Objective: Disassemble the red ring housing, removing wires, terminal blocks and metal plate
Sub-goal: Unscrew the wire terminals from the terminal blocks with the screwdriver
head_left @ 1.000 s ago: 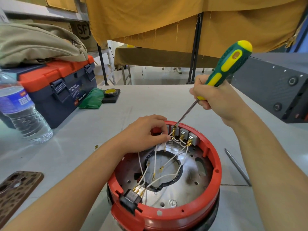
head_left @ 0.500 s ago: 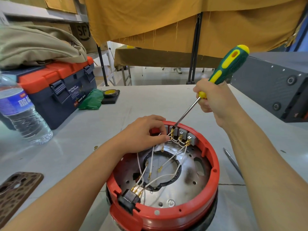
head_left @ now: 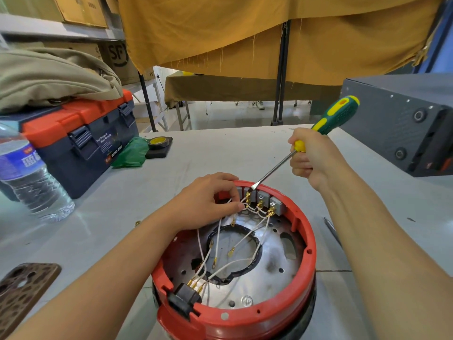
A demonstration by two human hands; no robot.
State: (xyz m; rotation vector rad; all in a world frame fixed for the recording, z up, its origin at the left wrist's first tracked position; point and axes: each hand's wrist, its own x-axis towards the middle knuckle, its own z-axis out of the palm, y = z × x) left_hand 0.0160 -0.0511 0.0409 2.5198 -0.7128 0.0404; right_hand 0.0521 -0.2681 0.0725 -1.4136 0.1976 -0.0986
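The red ring housing (head_left: 235,317) sits at the near edge of the table (head_left: 220,153), and the work is at its 12 o'clock wall, where the grey terminal blocks (head_left: 267,201) stand in a row. Over the last second the right hand (head_left: 311,160), clenched round the green-and-yellow screwdriver (head_left: 326,123), drops lower and tilts the handle flatter toward 2 o'clock, while the flat tip stays put on the leftmost visible block's brass terminal (head_left: 248,196). That reads as turning or levering in place, not moving on to the next terminal.

The left hand (head_left: 208,200) barely shifts — its fingers are curled over the rim at 11 o'clock, pinching the white wires (head_left: 218,231) just beside that terminal, apparently ready to pull one free.

In my judgement the task is still early: several ring lugs already hang loose over the metal plate (head_left: 267,271), but three blocks remain wired, the black connector (head_left: 186,298) at 7 o'clock still holds its leads, and the plate is seated inside the housing.
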